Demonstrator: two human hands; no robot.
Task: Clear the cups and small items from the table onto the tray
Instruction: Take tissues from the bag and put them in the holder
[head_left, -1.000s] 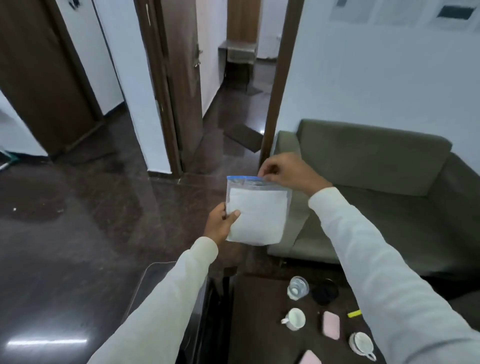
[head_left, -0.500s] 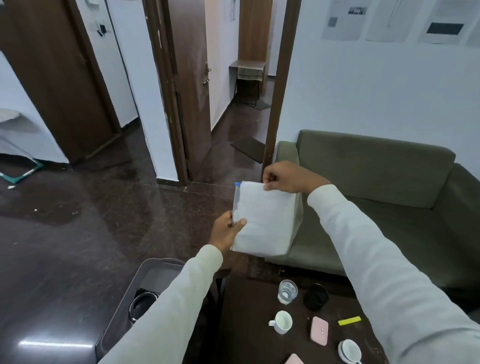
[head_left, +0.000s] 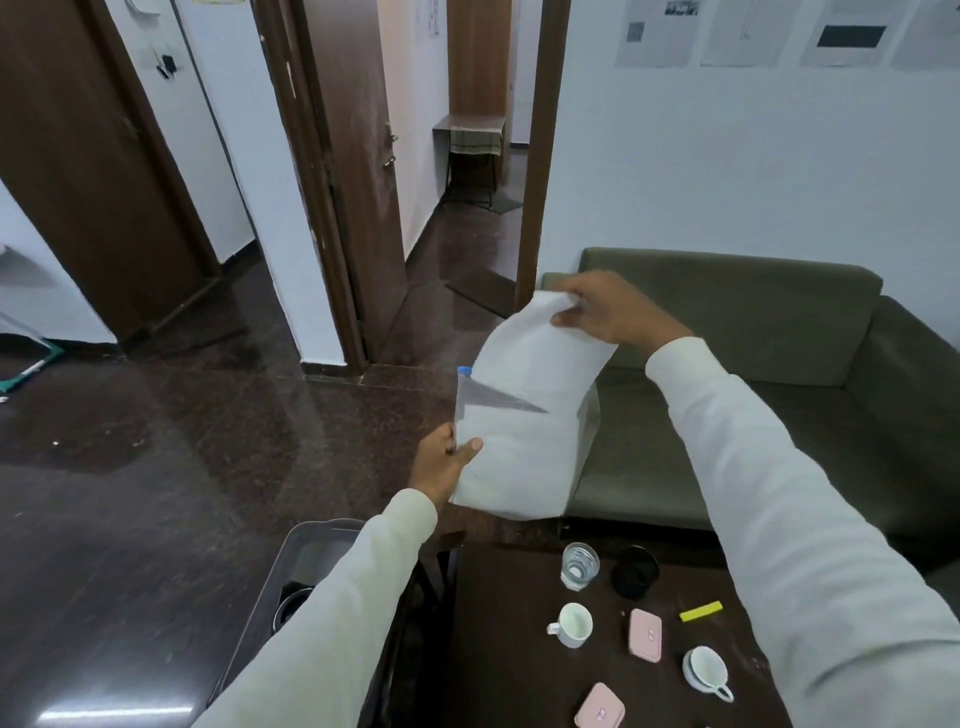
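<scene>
While a clear zip bag (head_left: 519, 457) is held up in front of the chest, a white cloth (head_left: 540, 353) is being drawn from its mouth. The bag's left edge is pinched between thumb and fingers of the left hand (head_left: 441, 462), apparently so that the pouch is kept steady and upright. The top of the cloth is gripped by the curled fingers of the right hand (head_left: 602, 312), raised above the bag's blue zip strip (head_left: 464, 370), so that the fabric can slide free; the lower part of the cloth is seen inside the plastic.

On the dark table (head_left: 498, 623) below, nothing is touched by either hand. A clear glass (head_left: 579, 564) and a black cup (head_left: 635, 571) are set near the far edge, just beside each other. A white mug (head_left: 571, 623), a pink case (head_left: 645, 635), a yellow marker (head_left: 701, 611), a second white cup on its saucer (head_left: 707, 670) and another pink case (head_left: 600, 707) are spread nearer, apart from one another. The grey tray (head_left: 306, 540) is placed to the left of the table, partly hidden by the left sleeve; a dark round vessel (head_left: 291, 605) is seen inside it. Most of the clearing is judged to remain undone. The cloth is probably meant for wiping, though that cannot be confirmed.
</scene>
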